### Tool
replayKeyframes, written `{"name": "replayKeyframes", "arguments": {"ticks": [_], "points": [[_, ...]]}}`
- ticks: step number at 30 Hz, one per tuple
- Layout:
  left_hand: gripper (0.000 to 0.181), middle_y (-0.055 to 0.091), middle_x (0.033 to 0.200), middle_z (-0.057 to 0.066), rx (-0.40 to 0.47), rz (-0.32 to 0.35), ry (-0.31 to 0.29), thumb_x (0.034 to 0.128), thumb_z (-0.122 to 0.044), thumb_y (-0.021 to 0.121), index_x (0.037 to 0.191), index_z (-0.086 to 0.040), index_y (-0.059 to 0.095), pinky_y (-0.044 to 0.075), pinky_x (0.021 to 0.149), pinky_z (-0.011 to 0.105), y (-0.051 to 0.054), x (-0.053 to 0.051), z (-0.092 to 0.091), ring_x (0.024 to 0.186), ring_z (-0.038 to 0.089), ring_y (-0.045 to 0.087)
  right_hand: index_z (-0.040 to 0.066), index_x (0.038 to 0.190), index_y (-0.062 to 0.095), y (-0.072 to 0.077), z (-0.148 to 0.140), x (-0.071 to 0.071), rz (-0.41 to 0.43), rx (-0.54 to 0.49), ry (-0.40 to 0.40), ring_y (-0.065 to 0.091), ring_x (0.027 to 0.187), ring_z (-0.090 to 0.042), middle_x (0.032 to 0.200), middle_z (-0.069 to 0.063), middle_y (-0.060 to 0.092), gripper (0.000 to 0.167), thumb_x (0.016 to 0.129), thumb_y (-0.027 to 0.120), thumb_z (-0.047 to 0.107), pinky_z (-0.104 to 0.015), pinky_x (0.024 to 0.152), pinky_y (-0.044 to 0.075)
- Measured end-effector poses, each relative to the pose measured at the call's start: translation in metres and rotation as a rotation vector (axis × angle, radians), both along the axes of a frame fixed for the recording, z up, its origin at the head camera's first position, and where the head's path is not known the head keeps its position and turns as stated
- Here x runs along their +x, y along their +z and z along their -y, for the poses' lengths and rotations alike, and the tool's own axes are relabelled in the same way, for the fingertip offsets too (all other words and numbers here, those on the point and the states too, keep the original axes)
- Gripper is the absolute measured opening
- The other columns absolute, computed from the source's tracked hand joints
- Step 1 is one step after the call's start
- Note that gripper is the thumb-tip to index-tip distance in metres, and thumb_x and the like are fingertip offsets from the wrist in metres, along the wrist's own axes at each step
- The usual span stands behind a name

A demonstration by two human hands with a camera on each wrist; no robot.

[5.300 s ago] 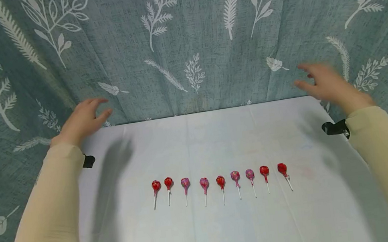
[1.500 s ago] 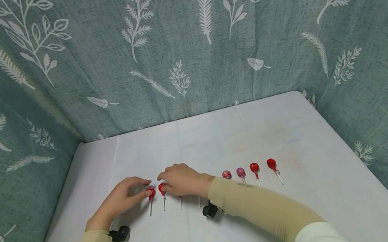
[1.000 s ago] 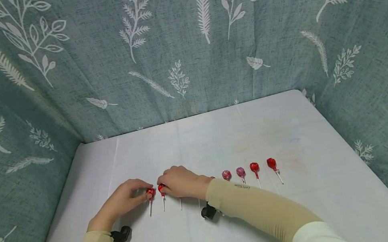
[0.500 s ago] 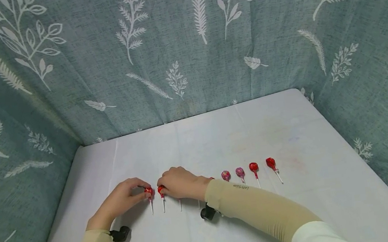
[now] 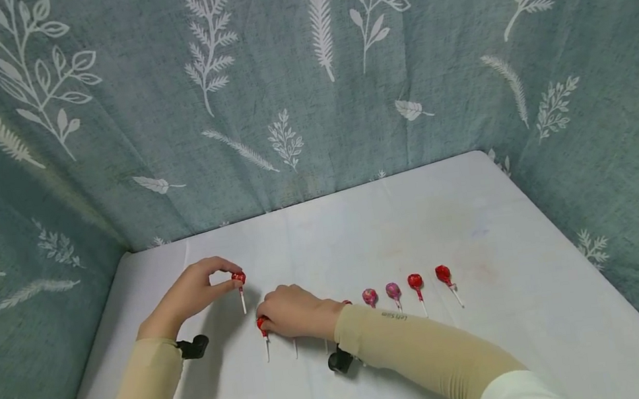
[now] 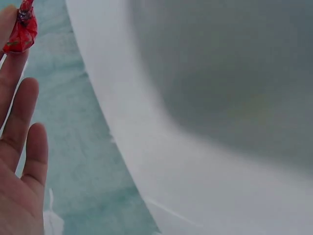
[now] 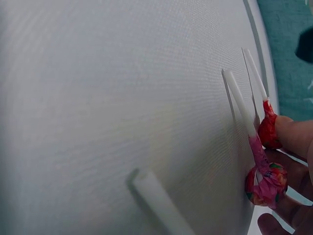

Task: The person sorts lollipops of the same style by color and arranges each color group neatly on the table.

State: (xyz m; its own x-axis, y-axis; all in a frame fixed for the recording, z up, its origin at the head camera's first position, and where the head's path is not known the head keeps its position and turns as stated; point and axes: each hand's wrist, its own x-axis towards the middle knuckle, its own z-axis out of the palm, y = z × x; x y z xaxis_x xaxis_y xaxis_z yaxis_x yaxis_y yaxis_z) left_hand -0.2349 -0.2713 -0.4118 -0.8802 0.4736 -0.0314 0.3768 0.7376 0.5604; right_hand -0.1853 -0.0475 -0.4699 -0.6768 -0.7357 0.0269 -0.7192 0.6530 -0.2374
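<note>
My left hand pinches a red-wrapped lollipop by its head, raised above the table with the white stick pointing down. In the left wrist view the red wrapper sits at the fingertips, the other fingers extended. Lower and to the right, my right hand pinches a second red lollipop, whose stick points toward me at the table. In the right wrist view thumb and finger grip that red lollipop. A pink lollipop lies close by the fingers; the hand mostly hides it in the head view.
Two pink lollipops and two red lollipops lie in a row to the right on the white tabletop. My right forearm crosses over part of the row. Leaf-patterned green cloth surrounds the table's back and sides.
Both hands came from the far table corners to the row's left end. They took hold of the two red lollipops, and the left hand has lifted its one up and away.
</note>
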Motion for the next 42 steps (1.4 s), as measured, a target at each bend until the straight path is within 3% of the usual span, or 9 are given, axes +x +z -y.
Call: {"name": "replayKeyframes", "arguments": {"ticks": [6, 20, 27, 33, 42], "points": [[0.022, 0.065, 0.110, -0.011, 0.002, -0.008, -0.028, 0.0887, -0.037, 0.076, 0.109, -0.030, 0.071, 0.042, 0.097, 0.053, 0.007, -0.025, -0.019, 0.114, 0.023, 0.057, 0.029, 0.093, 0.072, -0.001, 0.002, 0.002, -0.002, 0.000, -0.005, 0.056, 0.075, -0.006, 0.083, 0.015, 0.060, 0.009, 0.097, 0.065, 0.033, -0.023, 0.067, 0.048], [0.024, 0.068, 0.109, -0.009, 0.012, 0.004, -0.062, 0.0906, -0.035, 0.074, 0.111, -0.023, 0.073, 0.035, 0.104, 0.050, 0.005, -0.073, -0.046, 0.117, 0.029, 0.055, 0.029, 0.098, 0.073, 0.000, -0.002, 0.001, -0.064, 0.011, -0.016, 0.058, 0.076, -0.007, 0.084, 0.014, 0.061, 0.010, 0.097, 0.066, 0.034, -0.023, 0.067, 0.049], [0.029, 0.066, 0.114, -0.007, -0.012, 0.038, -0.057, 0.0915, -0.038, 0.072, 0.114, -0.020, 0.073, 0.036, 0.106, 0.048, 0.002, -0.094, -0.058, 0.118, 0.025, 0.054, 0.030, 0.101, 0.073, 0.000, -0.002, 0.001, -0.065, 0.040, -0.034, 0.060, 0.079, -0.008, 0.087, 0.014, 0.061, 0.011, 0.098, 0.064, 0.036, -0.025, 0.068, 0.050], [0.026, 0.067, 0.113, -0.005, -0.033, 0.038, -0.083, 0.0921, -0.034, 0.072, 0.113, -0.019, 0.073, 0.038, 0.103, 0.050, -0.001, -0.111, -0.070, 0.118, 0.029, 0.055, 0.032, 0.099, 0.072, 0.002, -0.001, 0.003, -0.067, 0.053, -0.046, 0.059, 0.078, -0.008, 0.086, 0.015, 0.060, 0.010, 0.098, 0.063, 0.036, -0.025, 0.068, 0.049], [0.031, 0.067, 0.114, 0.001, -0.042, 0.084, -0.071, 0.0917, -0.031, 0.073, 0.117, -0.014, 0.072, 0.045, 0.094, 0.048, -0.013, -0.128, -0.087, 0.111, 0.024, 0.058, 0.033, 0.094, 0.071, 0.005, -0.002, 0.004, -0.057, 0.042, -0.042, 0.060, 0.080, -0.008, 0.084, 0.017, 0.060, 0.011, 0.099, 0.062, 0.036, -0.024, 0.068, 0.050]]}}
